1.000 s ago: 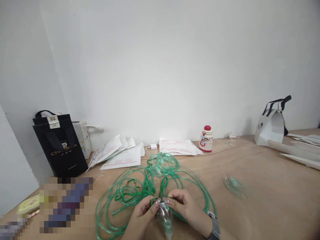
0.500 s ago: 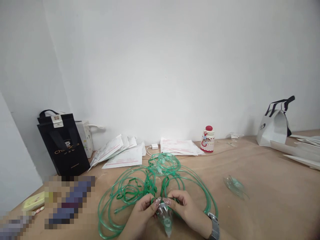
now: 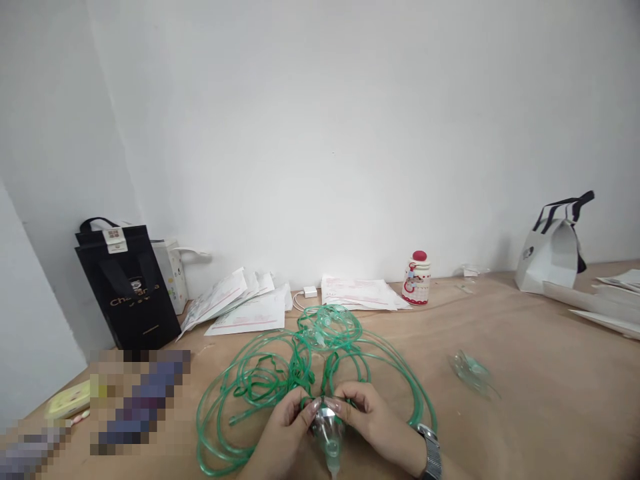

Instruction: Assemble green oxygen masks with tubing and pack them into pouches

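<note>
Green is shown by the coiled tubing [image 3: 418, 397] and straps [image 3: 331, 367]; the mask [image 3: 329, 433] is clear, faintly green-tinted, and crossed by a silver strip [image 3: 328, 413]. The white packets [image 3: 250, 318] are printed in pinkish red, the black bag [image 3: 143, 319] is lettered in gold, and the cream bottle [image 3: 416, 283] is capped and edged in red.

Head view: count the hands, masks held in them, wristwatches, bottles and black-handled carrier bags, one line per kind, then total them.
Hands: 2 (left hand, right hand)
Held clear mask: 1
Wristwatch: 1
Bottle: 1
Black-handled carrier bags: 2 (black bag, white bag)
Total: 7
</note>
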The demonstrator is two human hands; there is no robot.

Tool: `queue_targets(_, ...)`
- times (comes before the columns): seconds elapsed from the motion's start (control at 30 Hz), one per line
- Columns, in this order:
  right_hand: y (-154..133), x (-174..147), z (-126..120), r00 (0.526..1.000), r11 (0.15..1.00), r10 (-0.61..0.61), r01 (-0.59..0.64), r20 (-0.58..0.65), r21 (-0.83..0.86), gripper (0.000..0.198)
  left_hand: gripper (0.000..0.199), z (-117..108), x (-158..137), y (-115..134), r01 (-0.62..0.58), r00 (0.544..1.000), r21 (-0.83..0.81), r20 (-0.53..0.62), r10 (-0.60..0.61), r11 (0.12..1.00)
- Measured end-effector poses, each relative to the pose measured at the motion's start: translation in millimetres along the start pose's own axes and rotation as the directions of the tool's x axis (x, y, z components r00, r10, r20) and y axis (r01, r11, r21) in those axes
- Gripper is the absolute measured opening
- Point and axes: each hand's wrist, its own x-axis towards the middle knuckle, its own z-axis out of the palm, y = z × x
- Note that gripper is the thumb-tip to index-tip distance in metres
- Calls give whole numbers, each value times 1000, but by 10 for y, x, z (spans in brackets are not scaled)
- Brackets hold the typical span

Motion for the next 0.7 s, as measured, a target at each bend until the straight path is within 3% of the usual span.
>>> queue_targets(0.2,-44,-1,64,999,992,5,-11,42,128,34,27,-9,-54,27,-69,994,97,-81,77,993)
queue_targets(0.4,-15,9,145,995,946,-21,-12,98,323,30,25,-20,-64,-106,-70,984,129,-153,90,989)
queue_targets(0.57,8,22,143,987,928,-4,-57,163,368,30,30,21,-58,-147,-48,985,69,-163,59,996)
queue_targets(0.7,-3,19,143,991,915,7,-61,135,399,31,33,65,-51,-64,-21,994,-55,-107,15,998)
